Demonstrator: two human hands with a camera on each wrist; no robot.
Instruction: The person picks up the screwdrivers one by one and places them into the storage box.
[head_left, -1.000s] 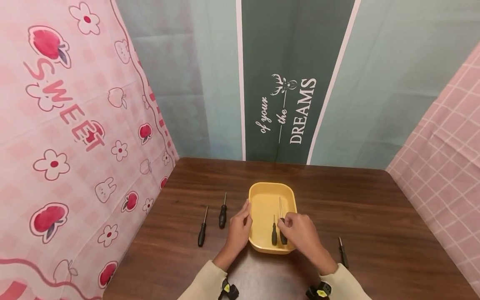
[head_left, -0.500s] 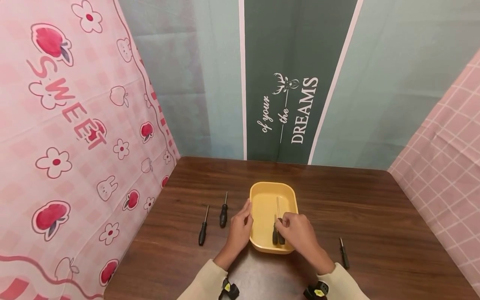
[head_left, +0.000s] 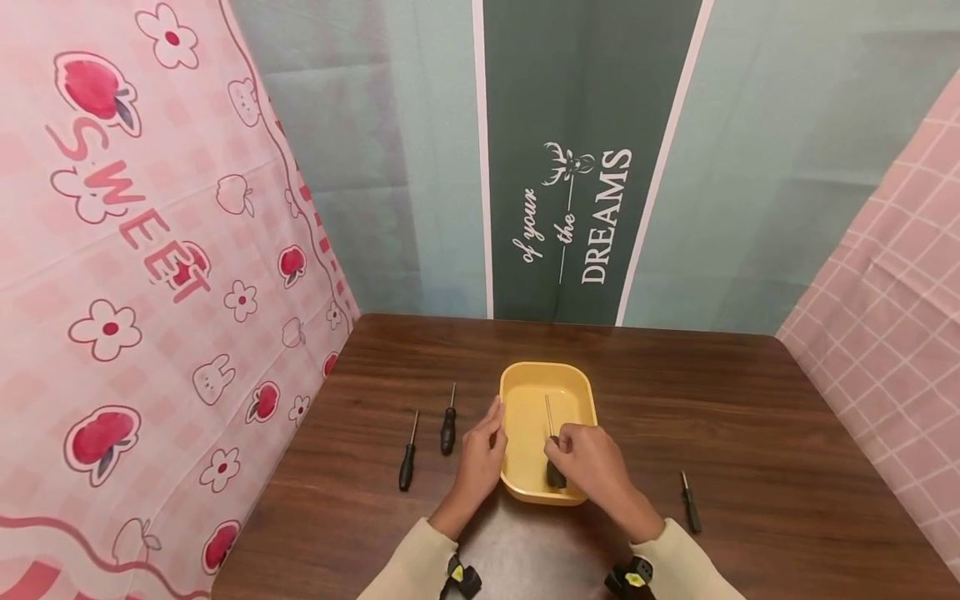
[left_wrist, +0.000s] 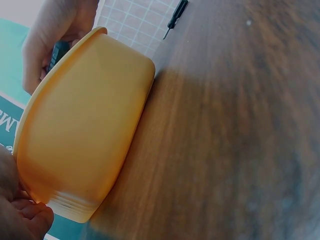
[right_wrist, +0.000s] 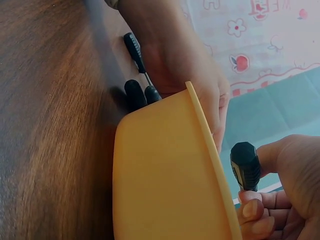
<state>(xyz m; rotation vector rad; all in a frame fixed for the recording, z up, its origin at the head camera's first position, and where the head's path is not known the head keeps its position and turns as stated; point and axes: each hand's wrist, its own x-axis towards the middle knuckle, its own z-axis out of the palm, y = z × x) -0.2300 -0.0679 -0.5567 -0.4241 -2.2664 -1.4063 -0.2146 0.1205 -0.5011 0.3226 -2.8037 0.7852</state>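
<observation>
A yellow plastic box (head_left: 536,376) stands on the table, its open top facing up. My left hand (head_left: 480,458) holds its left side by the rim, fingertips against the outer wall in the left wrist view. With thumb and fingers, my right hand (head_left: 592,462) pinches a black-handled screwdriver (right_wrist: 245,162) inside the box, near its right side. The shaft points away from me. A smaller screwdriver in the box is mostly hidden beside or beneath the held one.
Two black screwdrivers, one nearer (head_left: 407,467) and one farther (head_left: 447,429), lie left of the box. Another screwdriver (head_left: 691,504) lies right of my right forearm. Fabric hangings surround the brown table (head_left: 697,392) on the left, back and right.
My right hand has slid the held screwdriver leftward within the box, up against the smaller one, which it now largely hides. My left hand stays at the box's left side.
</observation>
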